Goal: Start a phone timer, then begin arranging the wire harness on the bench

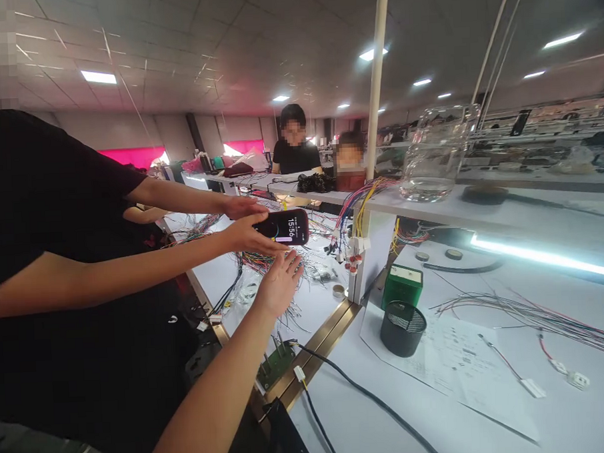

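My left hand (279, 284) reaches up from the bottom of the view, fingers extended and slightly apart, holding nothing. It is just below a dark smartphone (295, 228) with a reddish edge and a lit screen reading 15:56 sideways. A person in black at the left has the phone between two hands, the nearer hand (250, 235) gripping its end. I cannot tell whether my fingertips touch that hand. Loose coloured wires (263, 260) lie on the white bench behind my hand. My right hand is out of view.
A black mesh cup (403, 329) and a green box (403, 285) stand on the right bench, by a printed sheet (462, 360). A black cable (353, 384) crosses the metal bench edge (317, 339). A clear jar (432, 161) stands on the shelf. Two people are behind.
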### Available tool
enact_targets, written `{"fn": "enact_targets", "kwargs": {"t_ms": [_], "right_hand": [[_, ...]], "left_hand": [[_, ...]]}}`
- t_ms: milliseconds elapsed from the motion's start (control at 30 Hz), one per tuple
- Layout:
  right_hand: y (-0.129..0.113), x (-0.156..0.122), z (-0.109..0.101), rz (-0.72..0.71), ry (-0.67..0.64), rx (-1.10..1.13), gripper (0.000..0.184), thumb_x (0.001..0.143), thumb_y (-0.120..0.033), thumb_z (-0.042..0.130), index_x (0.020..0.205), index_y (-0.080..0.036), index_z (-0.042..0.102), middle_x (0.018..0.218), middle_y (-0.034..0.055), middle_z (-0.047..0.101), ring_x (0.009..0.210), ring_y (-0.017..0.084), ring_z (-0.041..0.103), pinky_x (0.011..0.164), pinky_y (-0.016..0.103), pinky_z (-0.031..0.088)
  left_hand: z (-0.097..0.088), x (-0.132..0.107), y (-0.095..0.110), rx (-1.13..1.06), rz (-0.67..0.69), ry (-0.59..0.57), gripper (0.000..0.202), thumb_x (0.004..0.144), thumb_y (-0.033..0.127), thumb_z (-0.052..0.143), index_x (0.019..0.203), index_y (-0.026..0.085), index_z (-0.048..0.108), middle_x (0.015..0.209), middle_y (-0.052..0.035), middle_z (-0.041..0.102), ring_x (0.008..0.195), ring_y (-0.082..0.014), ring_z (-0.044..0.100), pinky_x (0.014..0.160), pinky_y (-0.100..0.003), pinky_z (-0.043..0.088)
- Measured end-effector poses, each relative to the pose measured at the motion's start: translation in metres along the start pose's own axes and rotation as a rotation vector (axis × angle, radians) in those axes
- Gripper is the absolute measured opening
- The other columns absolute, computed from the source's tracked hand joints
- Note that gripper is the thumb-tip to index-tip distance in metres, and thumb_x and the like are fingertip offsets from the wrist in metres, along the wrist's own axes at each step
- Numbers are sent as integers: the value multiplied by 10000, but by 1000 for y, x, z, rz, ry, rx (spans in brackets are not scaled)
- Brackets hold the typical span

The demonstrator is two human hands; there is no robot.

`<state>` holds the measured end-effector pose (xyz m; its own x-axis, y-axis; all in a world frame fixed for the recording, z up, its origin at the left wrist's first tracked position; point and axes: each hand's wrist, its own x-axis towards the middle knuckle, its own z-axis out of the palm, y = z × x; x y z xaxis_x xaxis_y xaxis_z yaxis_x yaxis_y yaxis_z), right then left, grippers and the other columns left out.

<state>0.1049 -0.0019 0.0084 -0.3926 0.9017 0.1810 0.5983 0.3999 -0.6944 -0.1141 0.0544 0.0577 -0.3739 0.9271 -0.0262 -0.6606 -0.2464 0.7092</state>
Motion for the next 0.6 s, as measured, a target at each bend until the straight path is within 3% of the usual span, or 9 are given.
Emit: {"fn": "enact_targets", "kwargs": {"t_ms": [33, 67, 133, 200, 333, 400, 467, 533, 600], "right_hand": [[-33, 37, 10, -42, -1, 86, 579, 601, -773, 449, 1053, -483, 666, 953, -68, 727, 1207, 328, 514, 667, 443, 494], [-63, 69, 18, -78, -6, 159, 607, 581, -757, 373, 1100, -549, 609, 1054, -84, 703, 1301, 259, 415, 786, 416, 502], [-109, 115, 26, -142, 15, 261, 526, 699, -725, 303, 1191, -656, 475, 1008, -239, 661, 1388, 228, 195, 841, 538, 490], [-128, 137, 25, -175, 25, 394, 517, 744, -691, 217, 1247, -710, 337, 1005, -323, 603, 1397, 171, 78, 910, 599, 457], [-115, 133, 20, -151, 0, 830, 680, 682, -679, 298, 1357, -640, 222, 1185, -306, 540, 1403, 143, 55, 1057, 550, 383], [-103, 124, 20, -146, 21, 915, 763, 638, -675, 336, 1386, -571, 232, 1300, -256, 492, 1409, 149, 98, 1100, 486, 344], [-97, 116, 25, -165, 83, 944, 780, 607, -664, 429, 1355, -617, 212, 1273, -256, 513, 1409, 153, 114, 1085, 505, 371], [-96, 111, 32, -183, 163, 961, 755, 621, -657, 504, 1292, -711, 162, 1176, -276, 559, 1408, 155, 106, 1050, 569, 407], [-101, 107, 41, -188, 235, 968, 678, 694, -685, 447, 1291, -725, 128, 1194, -270, 552, 1413, 152, 92, 1087, 555, 380]], "left_hand": [[11, 1, 1, -52, -11, -54, 216, 882, 347, 587, 1035, 197, 616, 1051, -77, 647, 971, -183, 625, 880, -332, 486], [21, 3, 1, -95, -27, -95, 268, 893, 378, 575, 1075, 185, 608, 1096, -85, 634, 1006, -197, 613, 902, -363, 482], [37, 7, 0, -138, -63, -133, 325, 908, 388, 560, 1139, 159, 582, 1151, -93, 606, 1018, -213, 601, 890, -411, 496], [45, 10, 0, -140, -96, -149, 344, 916, 365, 557, 1182, 147, 556, 1176, -97, 584, 1008, -218, 597, 858, -429, 515], [41, 13, 12, -145, -197, -181, 339, 917, 349, 560, 1190, 148, 553, 1174, -98, 587, 991, -212, 607, 841, -419, 529], [36, 16, 30, -137, -258, -184, 326, 939, 330, 521, 1218, 162, 535, 1165, -87, 604, 1001, -195, 621, 842, -381, 537], [30, 20, 54, -118, -329, -178, 342, 976, 257, 419, 1296, 146, 465, 1170, -92, 606, 1056, -177, 622, 810, -322, 555], [21, 23, 83, -67, -533, -147, 399, 983, 159, 307, 1372, 86, 355, 1216, -132, 576, 1170, -178, 574, 766, -277, 572], [5, 17, 111, -11, -794, -82, 446, 971, 118, 273, 1414, 57, 269, 1278, -165, 533, 1277, -205, 485, 754, -268, 582]]}}
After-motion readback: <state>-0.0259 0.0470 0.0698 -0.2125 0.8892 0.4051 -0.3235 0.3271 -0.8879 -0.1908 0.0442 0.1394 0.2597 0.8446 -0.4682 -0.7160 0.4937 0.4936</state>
